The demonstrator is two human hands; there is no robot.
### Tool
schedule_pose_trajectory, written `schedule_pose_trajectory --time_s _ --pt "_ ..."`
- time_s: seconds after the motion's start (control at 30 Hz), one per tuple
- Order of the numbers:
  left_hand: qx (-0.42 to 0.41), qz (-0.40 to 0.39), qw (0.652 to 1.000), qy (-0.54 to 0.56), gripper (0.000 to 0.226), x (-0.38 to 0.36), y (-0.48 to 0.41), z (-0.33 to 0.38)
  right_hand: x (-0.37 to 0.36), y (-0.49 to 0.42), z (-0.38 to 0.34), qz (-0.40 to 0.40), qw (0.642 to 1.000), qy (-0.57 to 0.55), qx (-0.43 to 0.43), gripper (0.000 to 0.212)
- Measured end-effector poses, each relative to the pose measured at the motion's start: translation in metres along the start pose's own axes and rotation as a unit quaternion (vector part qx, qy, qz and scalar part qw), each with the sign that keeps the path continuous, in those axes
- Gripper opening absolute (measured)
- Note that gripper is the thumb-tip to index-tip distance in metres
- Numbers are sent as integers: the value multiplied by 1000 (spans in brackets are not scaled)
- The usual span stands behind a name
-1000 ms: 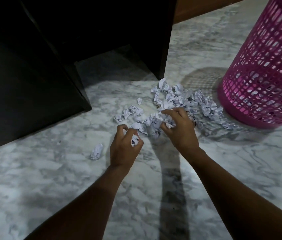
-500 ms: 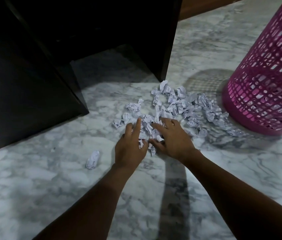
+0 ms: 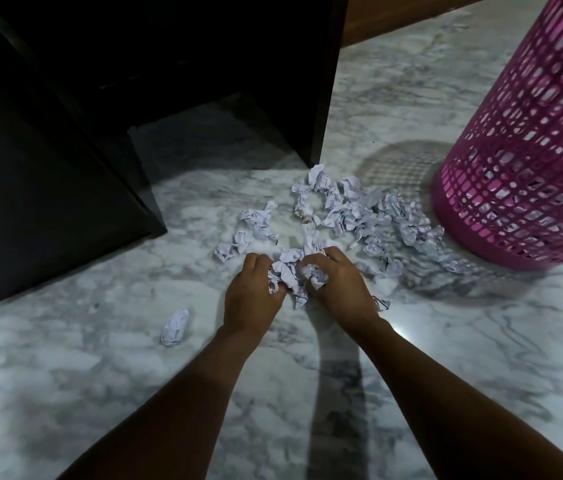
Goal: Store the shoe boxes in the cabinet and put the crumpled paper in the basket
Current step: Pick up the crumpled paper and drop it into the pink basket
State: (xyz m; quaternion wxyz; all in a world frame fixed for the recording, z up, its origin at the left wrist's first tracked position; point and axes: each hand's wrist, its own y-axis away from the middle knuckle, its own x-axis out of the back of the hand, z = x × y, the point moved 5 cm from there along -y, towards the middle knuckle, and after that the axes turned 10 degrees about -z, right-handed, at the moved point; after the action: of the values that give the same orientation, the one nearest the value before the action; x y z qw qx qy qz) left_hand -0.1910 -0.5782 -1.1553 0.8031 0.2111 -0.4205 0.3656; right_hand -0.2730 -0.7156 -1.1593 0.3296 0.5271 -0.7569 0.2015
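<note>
Here, the pink lattice basket (image 3: 529, 161) stood upright on the marble floor (image 3: 100, 375), far right; what lay inside could not be made out through its holes. The dark cabinet (image 3: 48, 168) stood at the far left with its door swung open, its interior too black to read. The crumpled paper (image 3: 359, 209) lay scattered on the floor between the cabinet's front corner and the basket's base, the rightmost scraps just beside the basket. One stray ball (image 3: 174, 326) sat alone to the left, well apart from the heap.

The left hand (image 3: 250, 296) had its fingers curled over the near edge of the heap, gripping white scraps against the palm. The right hand (image 3: 339, 285), just beside it, was likewise closed round a wad of paper, more scraps bunched between the two hands.

Half a second earlier the left hand's fingers had been stretched straight over the scraps and the right hand had lain flatter on them; now both had clenched and pulled paper together. The stray ball and the basket had kept their places.
</note>
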Motion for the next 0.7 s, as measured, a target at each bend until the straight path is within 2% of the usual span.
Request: schedule_pose_trajectory --time_s 0.13,0.27,0.37,0.53,0.7 --pt "63 -31 992 103 28 1 -6 -1 11 2 -3 32 994 -89 -46 29" --pt "77 -16 969 232 21 15 -15 8 33 -1 -9 56 984 -156 -73 27" --pt "84 -7 953 290 19 34 -29 25 62 -7 -21 70 975 -199 -71 27" --pt "31 -1 935 354 15 83 -58 78 143 -20 -63 85 975 -197 -50 28" --pt "-46 21 924 379 15 143 -89 167 263 -34 -130 113 986 -124 20 31"
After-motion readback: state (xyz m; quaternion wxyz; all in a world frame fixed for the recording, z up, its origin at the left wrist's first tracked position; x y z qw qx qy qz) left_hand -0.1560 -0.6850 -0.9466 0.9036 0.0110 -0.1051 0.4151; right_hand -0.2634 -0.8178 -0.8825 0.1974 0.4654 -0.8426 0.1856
